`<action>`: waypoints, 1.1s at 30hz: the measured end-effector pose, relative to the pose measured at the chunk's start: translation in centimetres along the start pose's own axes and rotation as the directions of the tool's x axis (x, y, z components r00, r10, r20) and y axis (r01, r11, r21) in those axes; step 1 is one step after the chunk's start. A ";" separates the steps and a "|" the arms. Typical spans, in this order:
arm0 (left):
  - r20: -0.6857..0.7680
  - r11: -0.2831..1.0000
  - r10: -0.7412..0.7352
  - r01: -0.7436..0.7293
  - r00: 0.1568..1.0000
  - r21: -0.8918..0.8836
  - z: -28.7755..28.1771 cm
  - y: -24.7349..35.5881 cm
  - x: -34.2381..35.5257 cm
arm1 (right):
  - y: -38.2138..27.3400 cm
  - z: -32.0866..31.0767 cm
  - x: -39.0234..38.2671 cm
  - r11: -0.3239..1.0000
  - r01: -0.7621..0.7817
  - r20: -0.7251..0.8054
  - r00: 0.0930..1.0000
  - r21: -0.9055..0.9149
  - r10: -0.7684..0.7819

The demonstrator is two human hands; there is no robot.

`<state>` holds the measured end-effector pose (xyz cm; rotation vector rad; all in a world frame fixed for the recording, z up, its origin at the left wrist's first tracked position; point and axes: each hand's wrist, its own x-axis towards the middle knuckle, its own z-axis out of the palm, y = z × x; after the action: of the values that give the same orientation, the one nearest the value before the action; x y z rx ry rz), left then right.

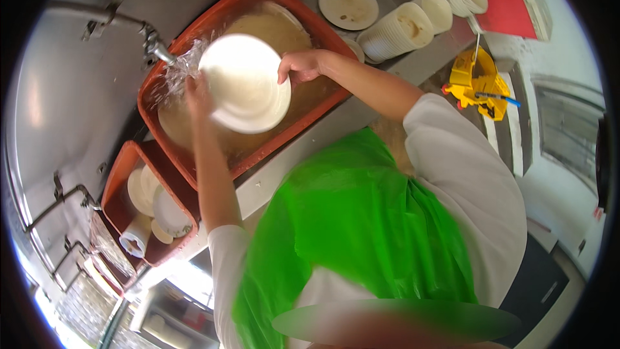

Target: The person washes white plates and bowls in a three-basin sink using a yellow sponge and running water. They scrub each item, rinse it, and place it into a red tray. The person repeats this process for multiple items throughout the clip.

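Observation:
A round white plate (248, 85) is tilted over a large orange tub (260, 165) of cloudy water. My right hand (301, 66) grips the plate's right rim, fingers closed on it. At the plate's left edge is my left hand (199, 95), blurred by motion, so its fingers cannot be made out. Water splashes beside that hand, below a metal faucet (157, 46). Another plate (285, 18) lies partly under the water at the tub's far end.
A smaller orange tub (116, 184) at the left holds several white dishes. Beyond the large tub lie a stained plate (349, 6) and stacked white bowls (395, 31). A yellow mop bucket (478, 84) stands on the right. Pipes run along the metal wall.

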<state>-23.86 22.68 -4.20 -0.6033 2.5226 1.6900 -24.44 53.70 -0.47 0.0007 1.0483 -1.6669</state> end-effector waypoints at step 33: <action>-0.559 0.990 0.139 -0.107 0.817 0.089 -14.4 1.7 -11.5 | -0.7 -8.9 14.8 -0.400 -0.388 0.016 0.701 -0.830 -0.713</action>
<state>-11.33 13.66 5.94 -1.1048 3.0485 1.6640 -35.09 47.68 -12.71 -0.9574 3.0796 -0.1512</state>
